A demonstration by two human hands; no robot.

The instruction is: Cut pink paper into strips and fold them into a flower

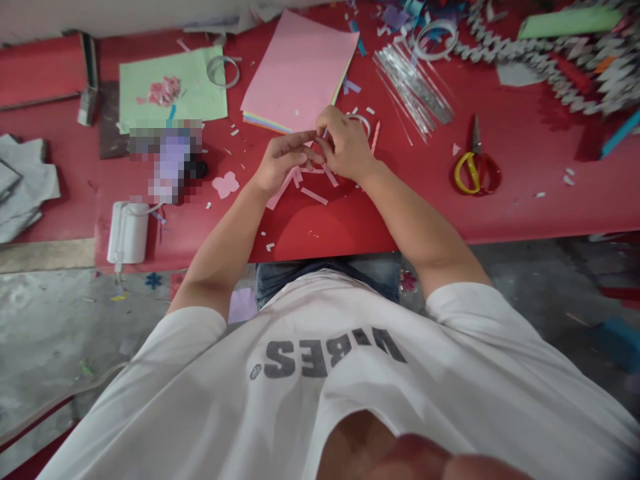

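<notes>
My left hand (285, 160) and my right hand (345, 143) meet above the red worktable (320, 227), fingers pinched together on a small paper strip (316, 152) that is mostly hidden by them. Loose pink paper strips (314, 196) lie just below my hands. A stack of pink and coloured paper sheets (297, 70) sits beyond my left hand. A clear tape roll (360, 123) lies close by my right fingers.
Yellow-and-red scissors (477, 167) lie to the right, beyond a bundle of clear plastic sticks (413, 87). A green sheet (173, 90) holds pink scraps. A pink paper flower (225, 185) and a white plug-in device (127, 232) lie left. A grey paper chain (545, 50) fills the far right.
</notes>
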